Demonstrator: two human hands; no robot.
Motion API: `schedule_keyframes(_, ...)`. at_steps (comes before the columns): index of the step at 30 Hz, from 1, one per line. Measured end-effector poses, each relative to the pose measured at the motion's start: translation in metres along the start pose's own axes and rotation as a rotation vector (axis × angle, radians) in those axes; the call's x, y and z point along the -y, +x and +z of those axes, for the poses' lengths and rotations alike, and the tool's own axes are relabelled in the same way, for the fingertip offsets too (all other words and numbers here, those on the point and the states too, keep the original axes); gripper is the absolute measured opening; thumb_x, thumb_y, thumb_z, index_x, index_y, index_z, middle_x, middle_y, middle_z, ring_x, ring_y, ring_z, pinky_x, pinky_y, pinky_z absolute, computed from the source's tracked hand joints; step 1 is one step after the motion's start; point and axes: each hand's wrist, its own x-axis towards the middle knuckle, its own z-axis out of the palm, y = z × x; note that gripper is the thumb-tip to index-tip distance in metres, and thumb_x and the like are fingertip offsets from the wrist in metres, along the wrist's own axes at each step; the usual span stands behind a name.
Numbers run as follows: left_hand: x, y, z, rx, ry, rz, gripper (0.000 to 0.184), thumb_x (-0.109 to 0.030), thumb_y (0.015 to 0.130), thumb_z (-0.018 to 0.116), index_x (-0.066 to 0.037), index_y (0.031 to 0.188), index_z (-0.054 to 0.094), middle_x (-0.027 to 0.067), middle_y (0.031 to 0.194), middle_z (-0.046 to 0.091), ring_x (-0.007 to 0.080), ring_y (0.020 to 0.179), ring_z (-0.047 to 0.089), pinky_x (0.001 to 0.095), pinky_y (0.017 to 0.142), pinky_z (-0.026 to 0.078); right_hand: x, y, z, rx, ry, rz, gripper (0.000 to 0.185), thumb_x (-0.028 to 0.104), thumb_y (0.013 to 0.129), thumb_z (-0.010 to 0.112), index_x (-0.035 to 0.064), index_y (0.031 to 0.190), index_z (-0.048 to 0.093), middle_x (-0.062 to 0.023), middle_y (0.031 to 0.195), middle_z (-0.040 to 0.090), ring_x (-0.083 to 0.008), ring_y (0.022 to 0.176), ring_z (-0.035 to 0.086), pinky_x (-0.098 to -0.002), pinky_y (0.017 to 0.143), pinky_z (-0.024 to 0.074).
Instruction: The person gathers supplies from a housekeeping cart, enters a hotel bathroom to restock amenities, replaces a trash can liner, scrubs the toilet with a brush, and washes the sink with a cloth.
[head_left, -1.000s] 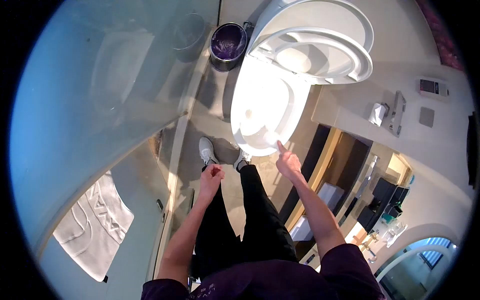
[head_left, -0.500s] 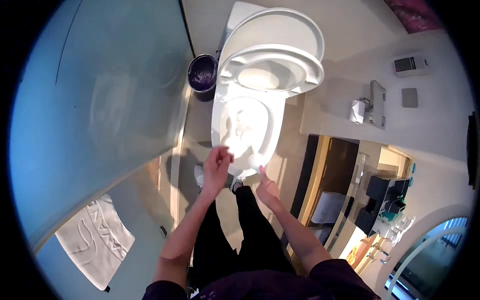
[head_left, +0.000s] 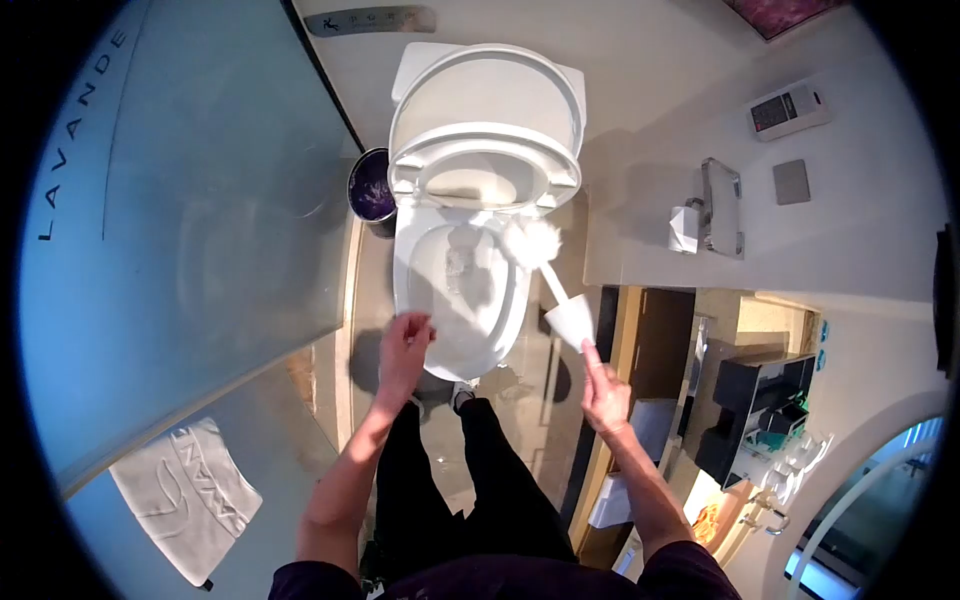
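My right hand is closed round the handle end of a white toilet brush, near its cone-shaped guard. The brush's fluffy white head points up and left, at the right rim of the toilet bowl; whether it touches the rim I cannot tell. My left hand is held over the front left of the bowl, fingers curled in, with nothing visible in it. Behind the bowl, the toilet seat and the lid stand raised. Water shows inside the bowl.
A dark bin stands left of the toilet beside the frosted glass wall. A toilet paper roll and a metal rail are on the right wall. A white bath mat hangs at lower left. Wet patches show on the floor.
The brush has come up out of the bowl and swung right, with my right hand moving right. My left hand has shifted slightly left relative to the view, which has also turned.
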Motion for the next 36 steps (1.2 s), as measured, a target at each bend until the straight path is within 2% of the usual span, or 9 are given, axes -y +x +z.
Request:
schedule_keyframes(3,0.068,-0.044,0.000,-0.036,0.085,-0.085,0.013,-0.002,0.091,0.061,0.001,0.103,0.064,0.0086,0.082,0.069,0.0135,0.078,0.067,0.0284,0.072,0.054,-0.014,0.035,-0.020,-0.260,0.119,-0.093,0.068,-0.001,0.087,0.060,0.0223,0.149,0.046,-0.0126,0.072,0.055,-0.0303,0.055,0.057,-0.0429,0.051,0.0479)
schedule_keyframes(7,0.090,-0.092,-0.004,0.023,0.204,-0.093,0.013,-0.001,0.091,0.059,0.001,0.104,0.063,0.0084,0.084,0.069,0.0138,0.078,0.067,0.0286,0.072,0.054,-0.013,0.105,-0.036,-0.330,0.130,-0.120,0.068,-0.003,0.088,0.059,0.0241,0.149,0.045,-0.0156,0.075,0.059,-0.0342,0.063,0.062,-0.0448,0.058,0.0499)
schedule_keyframes(9,0.094,-0.102,-0.005,0.082,-0.016,-0.264,0.015,0.001,0.090,0.057,0.001,0.105,0.063,0.0083,0.085,0.069,0.0141,0.078,0.067,0.0284,0.072,0.054,-0.012,0.136,-0.042,-0.361,0.181,-0.131,0.066,0.000,0.092,0.057,0.0257,0.151,0.043,-0.0174,0.084,0.064,-0.0360,0.070,0.065,-0.0455,0.063,0.0521)
schedule_keyframes(13,0.097,-0.109,-0.005,0.034,0.033,-0.274,0.016,0.003,0.090,0.058,0.001,0.106,0.062,0.0091,0.086,0.070,0.0147,0.078,0.068,0.0299,0.073,0.056,-0.014,0.195,-0.062,-0.361,0.204,-0.180,0.066,0.001,0.094,0.056,0.0314,0.151,0.041,-0.0188,0.088,0.066,-0.0370,0.075,0.066,-0.0467,0.070,0.0539)
schedule_keyframes(22,0.091,-0.108,-0.003,-0.013,0.167,-0.286,0.015,0.001,0.091,0.060,0.000,0.106,0.063,0.0103,0.088,0.071,0.0162,0.082,0.071,0.0295,0.075,0.057,0.028,0.309,-0.118,-0.203,-0.027,-0.445,0.078,-0.002,0.086,0.057,0.0416,0.148,0.041,-0.0147,0.083,0.064,-0.0336,0.073,0.066,-0.0478,0.068,0.0542)
schedule_keyframes(24,0.088,-0.108,0.000,-0.017,0.155,-0.319,0.015,0.001,0.091,0.060,0.000,0.106,0.062,0.0100,0.088,0.071,0.0158,0.081,0.070,0.0294,0.075,0.056,0.053,0.324,-0.117,0.009,-0.251,-0.475,0.086,-0.001,0.081,0.058,0.0478,0.149,0.037,-0.0129,0.081,0.061,-0.0331,0.071,0.066,-0.0461,0.068,0.0561)
schedule_keyframes(29,0.098,-0.110,-0.002,-0.032,0.039,-0.358,0.016,0.000,0.092,0.060,0.001,0.107,0.062,0.0094,0.089,0.070,0.0151,0.082,0.069,0.0296,0.077,0.056,0.088,0.327,-0.083,0.217,-0.429,-0.550,0.092,0.000,0.078,0.060,0.0509,0.149,0.033,-0.0121,0.087,0.062,-0.0322,0.070,0.067,-0.0434,0.069,0.0594)
schedule_keyframes(32,0.107,-0.112,-0.006,-0.018,0.079,-0.369,0.017,0.000,0.092,0.059,0.001,0.108,0.062,0.0096,0.090,0.070,0.0158,0.083,0.069,0.0296,0.078,0.056,0.079,0.319,-0.038,0.305,-0.442,-0.598,0.082,0.005,0.087,0.053,0.0496,0.151,0.030,-0.0177,0.092,0.063,-0.0328,0.071,0.068,-0.0430,0.068,0.0591)
schedule_keyframes(36,0.116,-0.114,-0.013,0.006,0.096,-0.415,0.017,0.001,0.092,0.059,0.001,0.109,0.061,0.0099,0.091,0.069,0.0162,0.085,0.069,0.0301,0.078,0.056,0.060,0.294,0.038,0.391,-0.456,-0.471,0.077,0.006,0.090,0.048,0.0486,0.152,0.030,-0.0181,0.094,0.064,-0.0329,0.073,0.069,-0.0423,0.069,0.0590)
